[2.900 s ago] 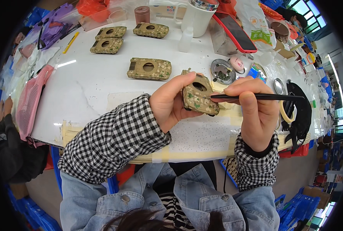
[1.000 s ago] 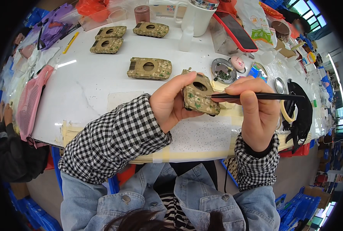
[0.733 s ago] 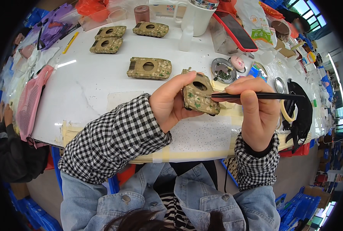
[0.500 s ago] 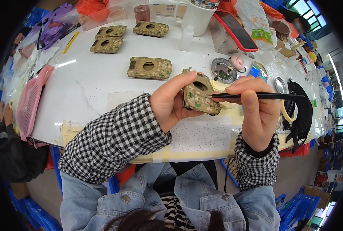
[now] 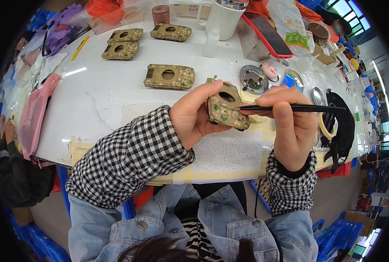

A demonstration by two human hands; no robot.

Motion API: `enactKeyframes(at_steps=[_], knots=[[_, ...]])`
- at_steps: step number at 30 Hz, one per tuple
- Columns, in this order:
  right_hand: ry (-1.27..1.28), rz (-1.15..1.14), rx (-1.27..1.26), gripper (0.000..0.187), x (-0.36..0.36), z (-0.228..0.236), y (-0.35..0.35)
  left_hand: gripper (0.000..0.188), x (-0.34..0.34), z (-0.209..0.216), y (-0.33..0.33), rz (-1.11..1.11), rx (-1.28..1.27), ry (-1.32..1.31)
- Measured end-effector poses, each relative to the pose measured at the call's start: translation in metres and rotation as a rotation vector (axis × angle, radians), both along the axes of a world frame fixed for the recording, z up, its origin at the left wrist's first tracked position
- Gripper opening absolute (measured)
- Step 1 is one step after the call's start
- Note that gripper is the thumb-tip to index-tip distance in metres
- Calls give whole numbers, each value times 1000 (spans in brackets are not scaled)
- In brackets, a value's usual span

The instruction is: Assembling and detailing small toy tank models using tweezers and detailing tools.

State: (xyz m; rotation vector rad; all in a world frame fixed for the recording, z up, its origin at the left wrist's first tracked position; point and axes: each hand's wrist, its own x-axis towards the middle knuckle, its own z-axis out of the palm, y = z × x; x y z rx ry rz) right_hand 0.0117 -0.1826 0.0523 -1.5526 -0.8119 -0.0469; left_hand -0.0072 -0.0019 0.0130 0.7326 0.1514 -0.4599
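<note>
My left hand [image 5: 197, 114] is closed around a camouflage model tank hull [image 5: 227, 114], thumb on its upper edge. The hull is tilted, and a round hole shows in its top. Between the fingers of my right hand [image 5: 290, 124] is a pair of black tweezers [image 5: 308, 108], whose tips reach the hull's top beside the hole. Whether the tips grip a small part is too small to tell. Beyond my hands, another camouflage hull [image 5: 179, 82] lies on the white table, with several more farther back, among them a hull [image 5: 171, 38].
A round dish of small dark bits [image 5: 254, 80] stands just beyond my right hand. Under my hands lies a dotted white sheet [image 5: 225, 155] edged with tape. A red-cased phone [image 5: 267, 35], a white mug [image 5: 226, 19] and a pink mesh pouch [image 5: 38, 115] are around the table.
</note>
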Motion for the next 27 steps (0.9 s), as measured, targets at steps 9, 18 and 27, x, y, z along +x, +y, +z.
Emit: enactKeyframes(at_steps=[9, 18, 27], knots=[[3, 6, 32, 19, -1, 1, 2, 43, 0, 0, 0, -8, -1, -13], [-27, 13, -2, 19, 1, 1, -1, 44, 1, -1, 1, -18, 6, -35], [11, 8, 45, 20, -1, 1, 2, 44, 1, -2, 1, -14, -12, -33]])
